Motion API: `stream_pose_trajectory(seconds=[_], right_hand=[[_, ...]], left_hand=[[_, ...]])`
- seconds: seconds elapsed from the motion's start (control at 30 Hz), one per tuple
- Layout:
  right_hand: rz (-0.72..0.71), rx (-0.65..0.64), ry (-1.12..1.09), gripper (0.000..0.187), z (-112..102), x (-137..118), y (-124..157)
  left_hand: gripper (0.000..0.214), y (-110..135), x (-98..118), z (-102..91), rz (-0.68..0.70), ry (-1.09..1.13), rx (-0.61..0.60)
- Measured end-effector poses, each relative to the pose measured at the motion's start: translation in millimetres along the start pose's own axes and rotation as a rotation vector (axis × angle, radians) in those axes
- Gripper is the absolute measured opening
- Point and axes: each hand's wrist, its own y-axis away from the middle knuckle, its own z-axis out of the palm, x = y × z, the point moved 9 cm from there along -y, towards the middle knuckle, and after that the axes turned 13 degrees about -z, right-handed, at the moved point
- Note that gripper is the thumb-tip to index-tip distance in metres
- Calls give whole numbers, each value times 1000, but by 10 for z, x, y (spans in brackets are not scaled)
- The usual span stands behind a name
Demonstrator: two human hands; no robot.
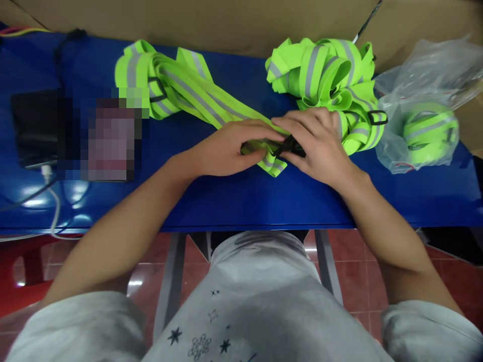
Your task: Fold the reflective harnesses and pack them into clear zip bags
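Note:
My left hand (236,147) is closed on a neon-yellow reflective strap (204,103) with a grey stripe, thumb below and fingers above. From there the strap runs back left to a looped bundle with a black slider (156,89). Close beside it, my right hand (315,143) pinches a black plastic buckle (289,146) at the strap's near end. The fingers partly cover the buckle, so its exact shape is hidden. Just behind my right hand lies a heap of similar reflective straps (313,65) with another black slider (378,117).
A clear plastic bag (392,151) holding a rolled strap (430,128) lies at the right of the blue table (264,206). On the left are a black box-like device (33,125) with a white cable (56,201) and a blurred-out object (111,141). Cardboard (226,22) stands behind.

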Motion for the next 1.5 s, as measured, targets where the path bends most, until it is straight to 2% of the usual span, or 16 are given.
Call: stream_pose_trajectory(seconds=[0.1,0.2,0.3,0.37,0.43,0.5,0.57,0.63,0.7,0.8,0.9,1.0,1.1,1.27,1.4,1.5], right_hand=[[-6,-20,35,47,-40,22,31],[-8,22,109,43,-125,24,39],[25,154,131,50,-254,15,43],[74,220,71,56,-291,25,51],[116,223,-17,60,-259,38,52],[132,191,-88,63,-199,38,43],[127,182,-156,64,-162,36,34],[126,187,-266,63,-130,52,25],[144,185,-403,61,-79,85,17],[186,187,-545,60,4,128,6],[211,200,-575,59,63,127,-2],[204,170,-512,57,99,79,-8],[150,130,-349,57,71,-10,-24],[56,13,-38,82,113,-222,-58],[75,20,42,73,182,-261,-58],[113,64,74,71,137,-162,-35]], left_hand=[[42,7,-49,10,-58,-33,-47],[44,11,-109,-88,-97,-43,-19],[54,37,-2,-252,-11,-41,95],[72,86,149,-327,84,-44,168],[89,162,301,-392,153,-81,272],[86,259,443,-431,200,-214,405],[64,333,567,-375,247,-426,474],[44,322,594,-241,245,-577,409],[36,248,520,-128,164,-641,306],[38,138,384,-30,29,-678,205],[42,95,315,1,-32,-678,184],[41,104,277,-8,-53,-662,202],[37,120,227,-33,-73,-586,206],[37,125,121,-47,-91,-590,219],[31,108,111,-57,-72,-658,263],[27,100,128,-165,-110,-649,276]])
